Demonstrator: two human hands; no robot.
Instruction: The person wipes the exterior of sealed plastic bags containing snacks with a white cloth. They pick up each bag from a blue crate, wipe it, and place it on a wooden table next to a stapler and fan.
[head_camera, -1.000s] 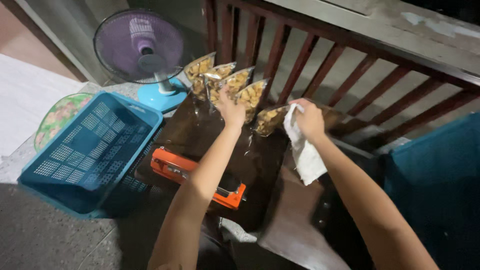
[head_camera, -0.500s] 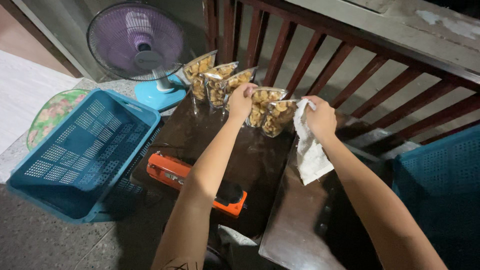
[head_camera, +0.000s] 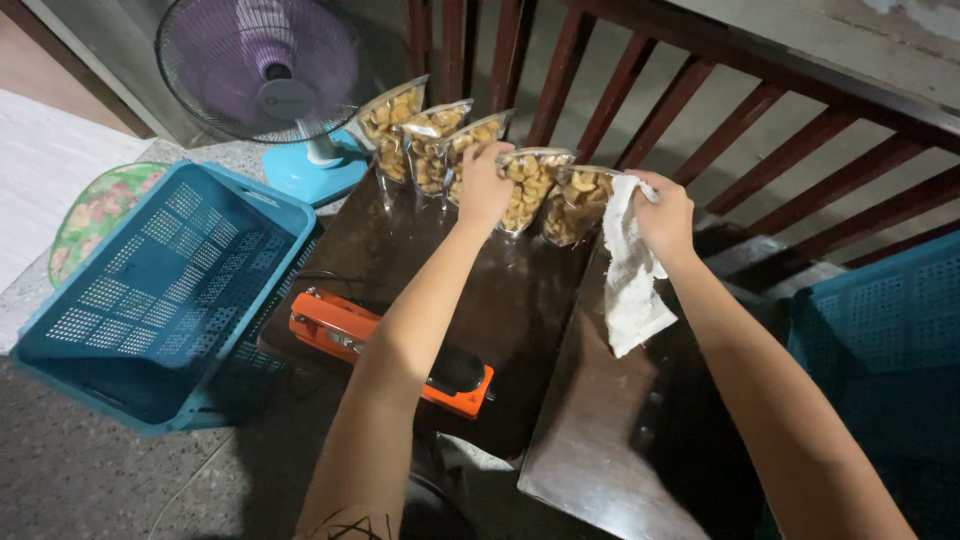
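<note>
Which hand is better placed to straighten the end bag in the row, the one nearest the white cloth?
Probably right: the right hand already touches that end bag, though it also holds the white cloth. The left hand is on the neighbouring bag.

Five clear snack bags (head_camera: 532, 188), filled with golden pieces, were stood upright in a row along the dark table's (head_camera: 600, 420) far edge; a white cloth (head_camera: 630, 280) was draped beside them.

A single head-worn camera looks steeply down and forward from above the person's shoulders, with both forearms reaching away from the bottom edge toward the dark wooden table (head_camera: 620, 420). It sits close enough that the table fills the centre, with a wooden railing (head_camera: 740, 90) across the top and a blue basket (head_camera: 150, 300) at left.
</note>
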